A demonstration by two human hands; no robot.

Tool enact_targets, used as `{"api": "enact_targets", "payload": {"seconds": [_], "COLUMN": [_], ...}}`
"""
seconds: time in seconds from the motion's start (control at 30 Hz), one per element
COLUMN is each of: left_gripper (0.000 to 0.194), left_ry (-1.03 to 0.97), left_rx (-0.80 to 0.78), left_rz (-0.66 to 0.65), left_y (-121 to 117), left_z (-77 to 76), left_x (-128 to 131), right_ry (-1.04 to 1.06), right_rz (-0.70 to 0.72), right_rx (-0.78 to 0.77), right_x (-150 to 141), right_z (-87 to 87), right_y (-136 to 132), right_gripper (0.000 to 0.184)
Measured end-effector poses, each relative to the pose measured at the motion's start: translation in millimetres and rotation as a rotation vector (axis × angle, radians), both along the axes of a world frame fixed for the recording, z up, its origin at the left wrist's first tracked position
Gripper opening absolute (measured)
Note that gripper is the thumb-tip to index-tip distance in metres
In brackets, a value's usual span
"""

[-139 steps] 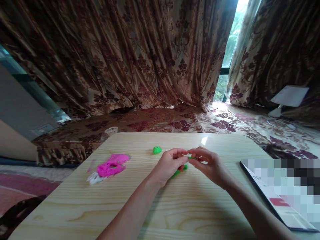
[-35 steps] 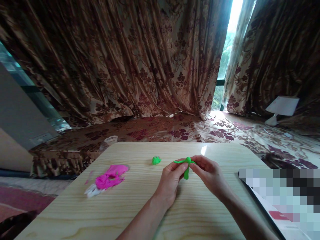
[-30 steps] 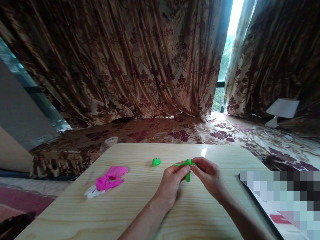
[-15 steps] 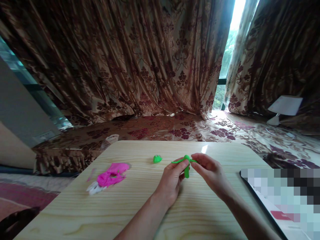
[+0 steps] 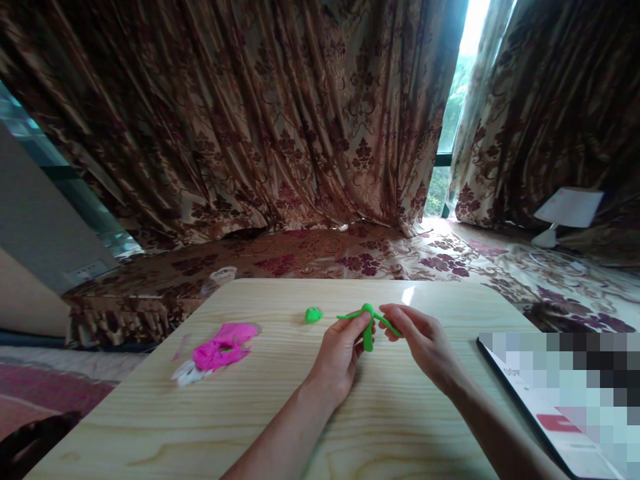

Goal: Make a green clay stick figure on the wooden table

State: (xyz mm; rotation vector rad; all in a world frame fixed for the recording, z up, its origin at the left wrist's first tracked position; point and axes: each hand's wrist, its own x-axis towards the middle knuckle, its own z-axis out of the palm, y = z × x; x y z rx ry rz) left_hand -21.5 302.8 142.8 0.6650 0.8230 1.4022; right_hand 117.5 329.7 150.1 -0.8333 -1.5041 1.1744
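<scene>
Between my hands, above the table, is a small green clay figure (image 5: pixel 369 340) with a round head, a body hanging down and two thin arms stretched sideways. My left hand (image 5: pixel 340 357) is closed around its middle, thumb pressed just below the head. The fingers of my right hand (image 5: pixel 420 333) are closed on the figure's right-side arm, which slopes down to the fingertips. A lump of green clay (image 5: pixel 313 315) lies on the table to the left of my hands, touched by neither.
Pink clay on a crumpled pink and white wrapper (image 5: pixel 223 347) lies on the left of the wooden table (image 5: pixel 280 427). A flat dark-edged device (image 5: pixel 520 393), partly blurred out, is at the right edge. Behind stand a cloth-covered ledge (image 5: pixel 310 257), curtains and a white lamp (image 5: pixel 570 207).
The figure's right-side arm now shows longer and slants downward in my right fingers. My left hand has shifted slightly left with the figure.
</scene>
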Motion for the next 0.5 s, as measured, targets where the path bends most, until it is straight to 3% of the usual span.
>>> {"api": "enact_targets", "payload": {"seconds": [0.1, 0.27, 0.5], "left_gripper": [0.019, 0.019, 0.019], "left_ry": [-0.045, -0.058, 0.064], "left_rx": [-0.017, 0.023, 0.092], "left_rz": [-0.006, -0.029, -0.019], "left_y": [1, 1, -2], "left_z": [-2.5, -2.9, 0.7], "left_x": [-2, -2, -1], "right_ry": [0.093, 0.079, 0.028], "right_rz": [-0.010, 0.003, 0.044], "right_rx": [-0.067, -0.056, -0.036], "right_x": [2, 1, 1], "right_z": [-4.7, -15.5, -4.1], "right_y": [5, 10, 1], "right_gripper": [0.027, 0.021, 0.025]}}
